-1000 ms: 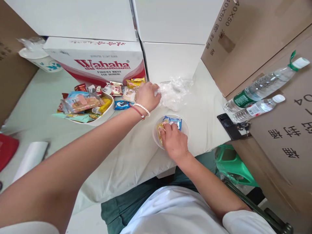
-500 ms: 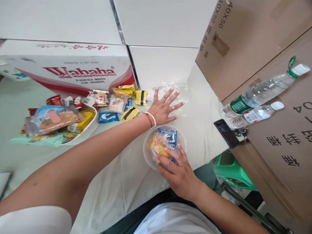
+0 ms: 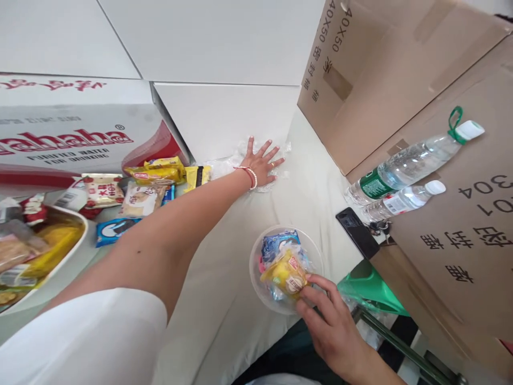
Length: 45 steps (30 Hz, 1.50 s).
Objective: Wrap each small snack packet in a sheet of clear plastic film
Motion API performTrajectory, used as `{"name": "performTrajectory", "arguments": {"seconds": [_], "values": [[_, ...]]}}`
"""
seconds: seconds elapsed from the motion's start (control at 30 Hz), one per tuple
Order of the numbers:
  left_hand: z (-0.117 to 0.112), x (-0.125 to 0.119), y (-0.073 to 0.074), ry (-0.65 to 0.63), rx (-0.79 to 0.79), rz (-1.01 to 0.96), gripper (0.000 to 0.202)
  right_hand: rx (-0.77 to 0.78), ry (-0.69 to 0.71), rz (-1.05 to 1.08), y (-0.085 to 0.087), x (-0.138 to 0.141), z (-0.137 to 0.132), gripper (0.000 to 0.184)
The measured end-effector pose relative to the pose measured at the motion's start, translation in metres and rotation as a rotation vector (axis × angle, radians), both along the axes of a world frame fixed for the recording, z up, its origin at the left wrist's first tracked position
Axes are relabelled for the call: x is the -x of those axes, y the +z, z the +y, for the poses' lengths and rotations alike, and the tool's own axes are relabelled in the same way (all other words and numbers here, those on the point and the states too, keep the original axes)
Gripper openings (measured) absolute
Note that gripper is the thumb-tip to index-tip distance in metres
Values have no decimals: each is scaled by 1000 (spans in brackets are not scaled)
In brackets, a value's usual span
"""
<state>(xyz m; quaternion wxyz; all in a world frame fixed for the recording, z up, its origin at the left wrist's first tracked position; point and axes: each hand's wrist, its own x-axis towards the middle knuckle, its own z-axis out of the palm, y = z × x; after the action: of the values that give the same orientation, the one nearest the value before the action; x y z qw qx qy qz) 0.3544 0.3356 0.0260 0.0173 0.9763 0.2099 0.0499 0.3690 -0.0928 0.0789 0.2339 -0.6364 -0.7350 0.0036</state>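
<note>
My left hand [image 3: 262, 164] lies flat with fingers spread on a crumpled clear plastic bag [image 3: 228, 166] at the back of the white-covered table [image 3: 224, 299]. My right hand [image 3: 332, 326] grips the near rim of a clear round plastic bowl [image 3: 256, 267] that holds a blue snack packet [image 3: 277, 243] and a yellow snack packet [image 3: 285, 274]. The bowl sits near the table's front edge, slightly off it.
Loose snack packets [image 3: 140, 187] and a white tray of snacks [image 3: 44, 251] lie at the left before a Wahaha carton [image 3: 68, 139]. Two water bottles [image 3: 404, 171], a black phone [image 3: 356, 232] and cardboard boxes [image 3: 380, 69] stand at the right. A green stool [image 3: 371, 289] is below.
The view swung left. My left hand went from clutching the plastic bag to pressing flat on it. My right hand drew the bowl toward me, fingers moving from inside it to its rim.
</note>
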Motion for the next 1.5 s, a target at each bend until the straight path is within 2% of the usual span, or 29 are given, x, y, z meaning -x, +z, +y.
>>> {"name": "performTrajectory", "arguments": {"seconds": [0.13, 0.23, 0.3, 0.37, 0.43, 0.53, 0.63, 0.73, 0.87, 0.93, 1.0, 1.13, 1.23, 1.3, 1.4, 1.47, 1.5], "values": [[5, -3, -12, 115, 13, 2, 67, -49, -117, -26, -4, -19, 6, 47], [0, 16, -16, 195, -16, -36, 56, -111, -214, -39, -10, -39, 21, 44], [-7, 36, -14, 217, -25, -34, 46, -142, -260, -61, -17, -55, 41, 40], [-14, 56, -11, 240, -5, -37, 40, -170, -292, -83, -26, -72, 73, 34], [-20, 73, -9, 247, 16, -49, 39, -169, -305, -86, -34, -88, 116, 32], [-26, 91, -6, 218, 15, -74, 50, -103, -306, -54, -41, -104, 191, 33], [-33, 104, 2, 192, -2, -94, 63, -25, -274, -67, -39, -111, 253, 31], [-51, 122, 16, 215, -18, -108, 69, -7, -236, -120, -28, -109, 278, 23], [-88, 153, 25, 207, -56, -179, 69, -103, -236, -133, -18, -87, 270, 28], [-104, 164, 20, 180, -50, -176, 62, -72, -227, -135, -17, -69, 269, 33], [-116, 170, 8, 191, -4, -137, 55, 13, -217, -147, -15, -50, 281, 41], [-129, 173, -13, 316, 121, -77, 48, 164, -283, -201, -3, -20, 334, 61], [-139, 172, -18, 353, 75, -185, 52, 303, -357, -274, 9, -14, 375, 61], [-146, 168, -17, 291, -10, -283, 56, 377, -364, -307, 13, -15, 394, 50], [-151, 155, -18, 73, -62, -310, 58, 409, -347, -337, 17, -22, 411, 36], [-141, 144, -21, -30, -17, -246, 52, 381, -347, -348, 24, -30, 417, 31], [-131, 139, -24, -39, 18, -207, 50, 341, -346, -341, 30, -35, 419, 28]]}}
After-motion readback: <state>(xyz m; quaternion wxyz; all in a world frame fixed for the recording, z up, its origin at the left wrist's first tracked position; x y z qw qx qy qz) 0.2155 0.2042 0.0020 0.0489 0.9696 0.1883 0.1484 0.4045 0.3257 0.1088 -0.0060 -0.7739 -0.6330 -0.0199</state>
